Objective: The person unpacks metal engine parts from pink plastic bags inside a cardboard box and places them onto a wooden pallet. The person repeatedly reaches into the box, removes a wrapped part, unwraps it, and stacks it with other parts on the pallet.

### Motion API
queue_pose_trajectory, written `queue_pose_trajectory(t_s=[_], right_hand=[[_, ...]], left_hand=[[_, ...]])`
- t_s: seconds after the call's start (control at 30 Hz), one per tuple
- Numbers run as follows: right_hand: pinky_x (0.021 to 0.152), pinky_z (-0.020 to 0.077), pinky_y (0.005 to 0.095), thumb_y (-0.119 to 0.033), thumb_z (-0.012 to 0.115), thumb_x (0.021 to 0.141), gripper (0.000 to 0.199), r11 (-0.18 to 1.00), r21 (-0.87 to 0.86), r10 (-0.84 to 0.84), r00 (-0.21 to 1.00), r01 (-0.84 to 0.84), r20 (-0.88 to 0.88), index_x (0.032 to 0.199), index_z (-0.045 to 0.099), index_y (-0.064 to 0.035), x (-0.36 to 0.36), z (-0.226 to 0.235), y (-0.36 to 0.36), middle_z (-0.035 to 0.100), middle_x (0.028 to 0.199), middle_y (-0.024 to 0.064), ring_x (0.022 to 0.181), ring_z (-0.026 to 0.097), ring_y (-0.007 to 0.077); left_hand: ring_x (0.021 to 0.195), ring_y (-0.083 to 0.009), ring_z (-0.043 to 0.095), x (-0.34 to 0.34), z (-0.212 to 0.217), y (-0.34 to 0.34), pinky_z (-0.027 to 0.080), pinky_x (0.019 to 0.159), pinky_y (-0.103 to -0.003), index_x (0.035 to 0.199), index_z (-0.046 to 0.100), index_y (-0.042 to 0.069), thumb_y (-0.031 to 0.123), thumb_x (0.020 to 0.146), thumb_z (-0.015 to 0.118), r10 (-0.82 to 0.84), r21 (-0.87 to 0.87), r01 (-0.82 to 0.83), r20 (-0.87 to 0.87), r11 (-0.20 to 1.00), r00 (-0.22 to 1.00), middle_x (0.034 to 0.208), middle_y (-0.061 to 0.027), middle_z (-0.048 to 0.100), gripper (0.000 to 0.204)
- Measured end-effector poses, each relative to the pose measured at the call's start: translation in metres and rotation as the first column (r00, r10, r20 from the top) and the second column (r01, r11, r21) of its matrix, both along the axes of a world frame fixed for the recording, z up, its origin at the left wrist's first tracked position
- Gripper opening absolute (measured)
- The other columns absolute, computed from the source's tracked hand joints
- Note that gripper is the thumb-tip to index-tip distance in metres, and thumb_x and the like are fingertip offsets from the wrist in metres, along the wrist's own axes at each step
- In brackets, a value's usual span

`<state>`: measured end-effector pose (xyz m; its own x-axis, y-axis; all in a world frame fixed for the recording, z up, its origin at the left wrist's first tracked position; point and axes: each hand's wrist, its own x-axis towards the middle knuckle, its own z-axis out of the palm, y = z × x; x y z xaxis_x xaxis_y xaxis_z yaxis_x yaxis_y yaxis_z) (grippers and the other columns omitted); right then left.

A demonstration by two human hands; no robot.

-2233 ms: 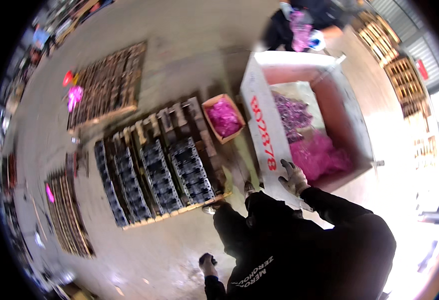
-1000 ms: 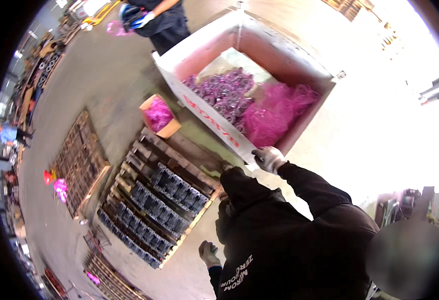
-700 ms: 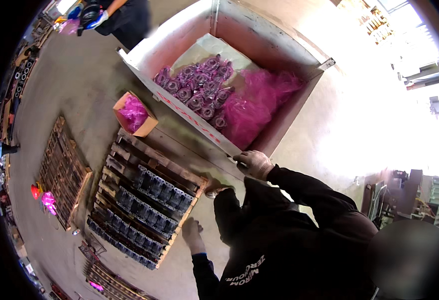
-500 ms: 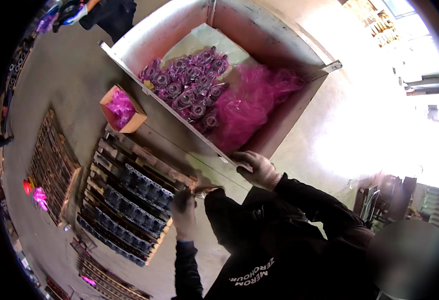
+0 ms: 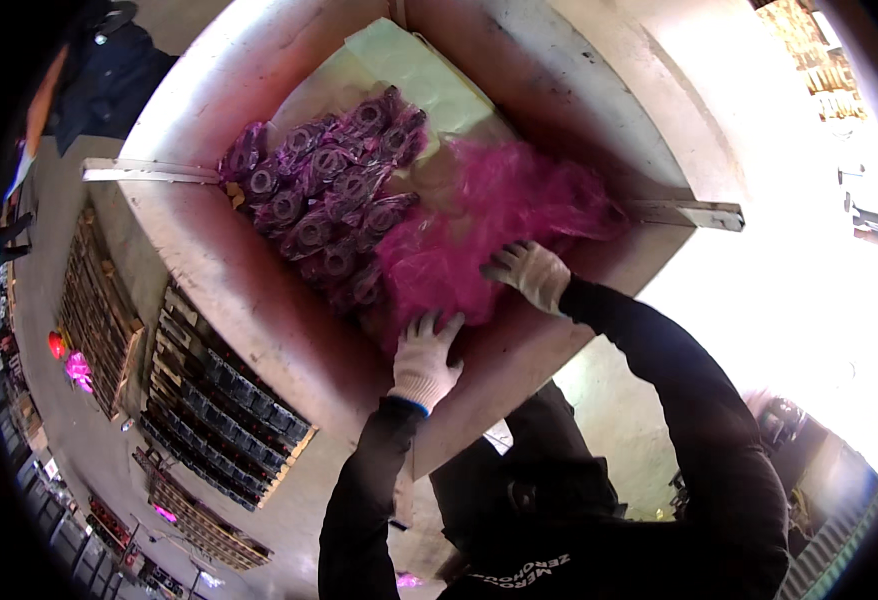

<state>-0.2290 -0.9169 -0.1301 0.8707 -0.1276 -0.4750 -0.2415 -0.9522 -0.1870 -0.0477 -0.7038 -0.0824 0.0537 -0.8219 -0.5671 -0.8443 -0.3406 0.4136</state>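
Presently, left grip [image 5: 425, 358] splayed, right grip [image 5: 534, 275] closure unclear, at pink film [image 5: 449, 255]; wrapped parts [image 5: 324, 190] forward-left, bin wall [image 5: 499, 385] behind.

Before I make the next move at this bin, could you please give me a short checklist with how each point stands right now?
1. Both hands gloved: ok; the left hand and right hand wear pale gloves.
2. Both hands within the rim of the bin: ok, as seen from above.
3. Firm grip on the pink plastic: cannot tell; the left fingers are spread, and the right palm side is hidden.
4. Pink plastic clear of the wrapped parts: not ok; its edge meets them.
5. Co-worker outside the bin: ok; the person is beyond its wall at upper left.
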Motion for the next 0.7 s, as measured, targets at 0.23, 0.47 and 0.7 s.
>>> queue_pose_trajectory(t_s=[0.23,0.47,0.7], right_hand=[[0.125,0.0113,0.0528,-0.037,0.054,0.091,0.066,0.967,-0.107,0.193,0.936,-0.233,-0.294,0.154,0.038,-0.0298,0.030,-0.140,-0.117,0.022,0.168,0.0057,0.155,0.017,0.0307],[0.122,0.0074,0.0635,-0.069,0.085,0.054,0.122,0.972,-0.216,-0.191,0.841,0.090,-0.506,0.157,0.035,-0.0275,0.003,-0.253,-0.204,0.017,0.168,0.0148,0.155,0.011,0.0412],[0.123,0.0246,0.0420,-0.064,0.080,0.070,0.126,0.496,0.199,-0.722,0.529,0.845,-0.445,0.160,0.018,-0.0021,-0.101,-0.291,-0.135,0.029,0.163,0.0207,0.150,0.029,0.0384]], left_hand=[[0.152,-0.0455,0.014,-0.011,-0.158,-0.101,0.016,0.112,-0.077,0.156,0.036,0.034,0.060,0.057,0.087,-0.158,0.146,0.129,0.203,0.981,0.966,0.164,-0.0142,0.021,0.114],[0.153,-0.0464,0.008,-0.011,-0.277,-0.069,0.012,0.113,-0.076,0.161,0.021,0.031,0.065,0.061,0.083,0.105,0.448,-0.229,0.284,0.864,0.953,0.169,-0.0165,0.009,0.123],[0.140,-0.0459,0.039,-0.049,-0.396,0.124,0.036,0.113,-0.053,0.160,0.022,0.013,0.036,0.095,0.058,0.457,0.537,-0.330,-0.120,0.776,0.881,0.159,-0.0208,0.035,0.078]])
